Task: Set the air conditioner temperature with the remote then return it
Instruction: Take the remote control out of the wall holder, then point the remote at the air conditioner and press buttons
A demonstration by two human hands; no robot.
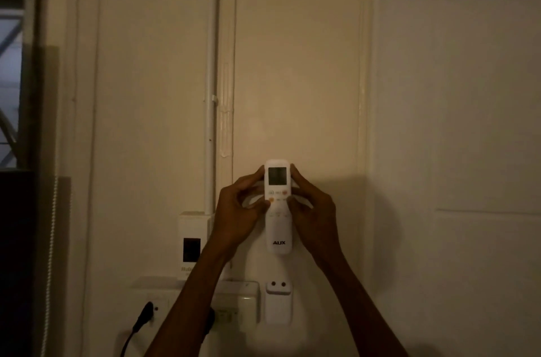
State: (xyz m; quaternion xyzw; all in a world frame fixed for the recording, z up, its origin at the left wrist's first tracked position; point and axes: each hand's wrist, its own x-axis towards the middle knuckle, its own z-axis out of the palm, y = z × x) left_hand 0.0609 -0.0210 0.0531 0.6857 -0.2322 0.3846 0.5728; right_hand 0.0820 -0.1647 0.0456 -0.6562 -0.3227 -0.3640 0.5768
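A white AUX remote [278, 228] stands upright in front of the wall, its small grey screen at the top facing me. My left hand [238, 207] grips its left side, thumb on an orange button. My right hand [314, 209] holds the right side, thumb by the buttons. Below it, an empty white remote holder [277, 305] with two screw holes is fixed to the wall. The air conditioner is not in view.
A white box with a dark window [193, 244] is mounted left of the hands under a vertical conduit [210, 111]. A socket panel with a black plug and cable [142, 318] sits lower left. A white door [468, 122] fills the right; a window [11, 78] is far left.
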